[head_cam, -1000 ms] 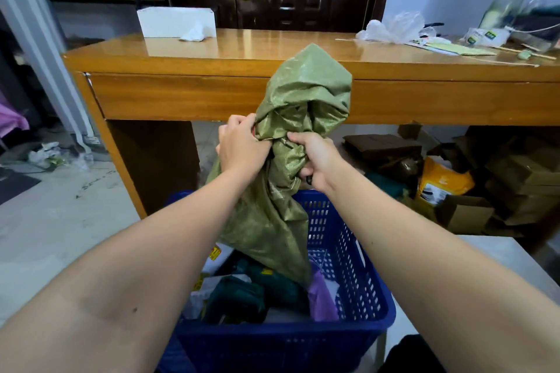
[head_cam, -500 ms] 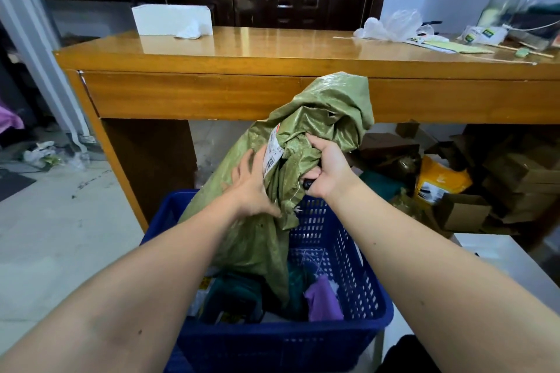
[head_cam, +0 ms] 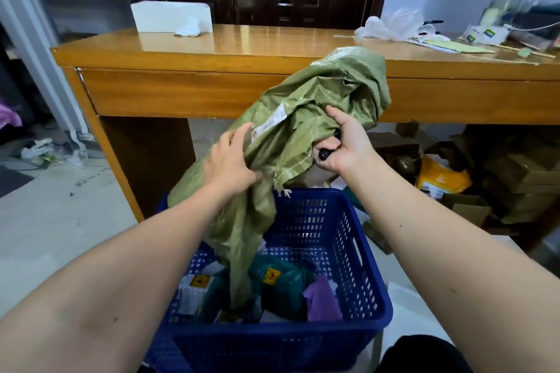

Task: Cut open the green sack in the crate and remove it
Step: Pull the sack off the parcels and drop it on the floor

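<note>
I see 1 sack [head_cam: 306, 130] over 1 crate [head_cam: 342, 254] | left hand [head_cam: 230, 160] flat, fingers spread, on sack | right hand [head_cam: 342, 142] gripping sack plus 1 dark handle [head_cam: 325, 154]

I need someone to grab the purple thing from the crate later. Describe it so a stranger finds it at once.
Start at the blue plastic crate on the floor in front of the wooden desk. Inside, near its right wall, lies a purple packet, beside dark green parcels with yellow stickers. It is the only purple item among the crate's contents.
</note>
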`<action>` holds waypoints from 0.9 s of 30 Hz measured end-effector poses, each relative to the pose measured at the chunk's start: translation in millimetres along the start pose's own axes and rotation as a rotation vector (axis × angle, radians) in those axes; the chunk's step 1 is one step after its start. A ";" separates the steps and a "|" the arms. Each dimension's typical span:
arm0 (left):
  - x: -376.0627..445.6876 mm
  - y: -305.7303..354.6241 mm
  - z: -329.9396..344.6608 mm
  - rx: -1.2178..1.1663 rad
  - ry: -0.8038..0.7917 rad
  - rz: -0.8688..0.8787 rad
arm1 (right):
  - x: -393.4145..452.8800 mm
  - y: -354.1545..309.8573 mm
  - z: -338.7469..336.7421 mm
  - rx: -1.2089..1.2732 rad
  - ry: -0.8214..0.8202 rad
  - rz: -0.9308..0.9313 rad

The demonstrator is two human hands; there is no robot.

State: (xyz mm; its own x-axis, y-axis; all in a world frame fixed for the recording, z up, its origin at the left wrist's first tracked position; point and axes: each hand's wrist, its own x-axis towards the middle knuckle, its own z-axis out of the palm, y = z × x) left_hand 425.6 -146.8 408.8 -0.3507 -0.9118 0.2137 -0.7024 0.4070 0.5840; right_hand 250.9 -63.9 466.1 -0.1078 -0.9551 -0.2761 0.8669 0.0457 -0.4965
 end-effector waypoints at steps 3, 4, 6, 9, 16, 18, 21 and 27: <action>-16.6 -4.5 32.8 0.023 -0.128 -0.088 | -2.0 9.5 3.6 0.072 0.022 -0.016; -20.8 -6.4 45.5 0.008 -0.107 -0.129 | -0.9 13.3 3.9 0.105 0.035 -0.018; -18.9 -6.8 55.2 -0.249 0.035 -0.281 | -0.1 20.2 4.8 0.151 0.083 -0.018; -0.1 -1.9 45.9 -0.538 0.162 -0.511 | -3.5 21.8 0.5 0.093 0.215 -0.044; 32.7 -13.4 15.4 -1.187 0.130 -0.630 | -1.3 19.0 -40.9 -0.041 0.554 -0.004; 29.1 -11.2 17.9 -1.166 0.041 -0.623 | 5.5 22.6 -49.5 -0.087 0.623 -0.036; 25.9 -8.1 23.9 -1.138 0.046 -0.610 | 23.3 31.3 -66.6 -0.207 0.744 -0.207; 30.2 -16.9 20.2 -1.133 0.242 -0.726 | 16.0 30.4 -47.7 -0.001 1.128 -0.527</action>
State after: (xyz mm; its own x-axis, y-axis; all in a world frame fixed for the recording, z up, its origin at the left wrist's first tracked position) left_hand 414.4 -180.1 389.5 0.0750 -0.9334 -0.3510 0.2480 -0.3235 0.9131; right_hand 252.3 -63.8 407.4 -0.8001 -0.0729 -0.5955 0.5910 -0.2660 -0.7615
